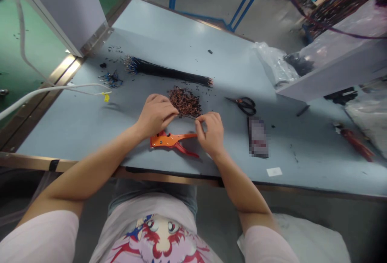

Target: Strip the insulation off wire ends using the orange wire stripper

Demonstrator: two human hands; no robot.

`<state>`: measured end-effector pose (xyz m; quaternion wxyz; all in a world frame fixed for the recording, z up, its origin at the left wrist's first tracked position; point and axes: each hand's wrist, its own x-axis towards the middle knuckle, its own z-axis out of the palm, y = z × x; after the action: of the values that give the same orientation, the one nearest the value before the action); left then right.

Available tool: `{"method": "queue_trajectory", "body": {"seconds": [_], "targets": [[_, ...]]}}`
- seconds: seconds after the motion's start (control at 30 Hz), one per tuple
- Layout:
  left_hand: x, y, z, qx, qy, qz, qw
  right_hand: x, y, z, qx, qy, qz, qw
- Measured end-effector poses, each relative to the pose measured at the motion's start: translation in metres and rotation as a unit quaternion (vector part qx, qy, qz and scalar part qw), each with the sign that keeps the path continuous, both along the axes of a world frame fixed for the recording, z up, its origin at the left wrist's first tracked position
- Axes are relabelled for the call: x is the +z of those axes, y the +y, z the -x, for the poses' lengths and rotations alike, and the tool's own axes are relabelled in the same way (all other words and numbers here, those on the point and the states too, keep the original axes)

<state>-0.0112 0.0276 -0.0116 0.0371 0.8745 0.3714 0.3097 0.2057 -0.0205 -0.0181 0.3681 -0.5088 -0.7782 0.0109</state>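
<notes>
Between my two hands a thin dark wire is stretched, one end pinched in the fingers of my left hand and the other in those of my right hand. Just beyond it lies a heap of small copper-coloured pieces. An orange and red wire stripper rests on the table below the wire, between my wrists. Farther back, a long bundle of black wires lies across the table, with blue and silvery tips at its left end and copper ends at its right.
Black-handled scissors and a blurred-out dark rectangular object lie to the right. Red-handled pliers are at far right. Loose blue-tipped pieces and a white cable are on the left. Partition panels stand at both sides.
</notes>
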Motion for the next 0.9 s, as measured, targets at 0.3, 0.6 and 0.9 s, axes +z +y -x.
{"method": "queue_trajectory", "body": {"seconds": [0.3,0.6,0.9], "targets": [[-0.001,0.01,0.006,0.002,-0.055,0.09,0.994,0.003,0.006,-0.004,-0.033,0.197,0.201,0.959],[0.0,0.016,0.012,0.008,-0.083,0.114,0.99,0.001,0.013,-0.012,-0.037,0.284,0.249,0.925],[0.004,0.014,0.011,0.003,-0.084,0.118,0.989,0.005,0.01,-0.011,-0.039,0.28,0.244,0.927]]}}
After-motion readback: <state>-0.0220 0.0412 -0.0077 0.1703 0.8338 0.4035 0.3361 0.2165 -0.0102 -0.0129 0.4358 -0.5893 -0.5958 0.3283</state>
